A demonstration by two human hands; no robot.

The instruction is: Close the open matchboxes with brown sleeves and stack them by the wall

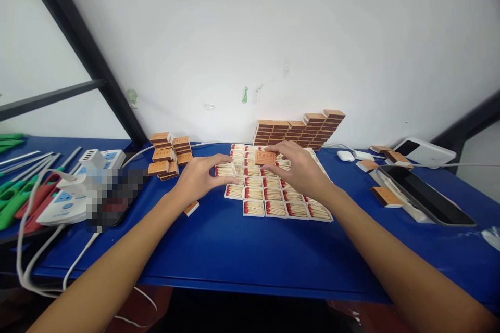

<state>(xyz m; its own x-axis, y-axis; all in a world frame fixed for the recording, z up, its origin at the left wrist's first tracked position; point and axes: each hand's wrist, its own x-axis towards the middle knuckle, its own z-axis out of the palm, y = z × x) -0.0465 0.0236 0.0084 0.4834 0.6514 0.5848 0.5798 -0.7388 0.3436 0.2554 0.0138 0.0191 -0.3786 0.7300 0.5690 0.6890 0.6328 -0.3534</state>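
My left hand [198, 177] pinches a white matchbox tray [225, 170] filled with red-tipped matches, held just above the left side of the tray rows. Between the thumb and fingers of my right hand [299, 166] is an orange-brown matchbox sleeve [265, 158], over the middle of the rows; whether anything is inside it I cannot see. Beneath both hands, several open trays of matches [275, 209] lie edge to edge in a grid on the blue table [234, 255]. One matchbox [191, 208] lies partly hidden below my left wrist.
Matchboxes form a stepped stack [297, 132] against the wall, with smaller piles [162, 154] at the left. A power strip [66, 203], cables and green-handled tools [11, 203] occupy the far left. At the right lie a phone [425, 195], loose matchboxes [386, 196] and a white device [425, 151].
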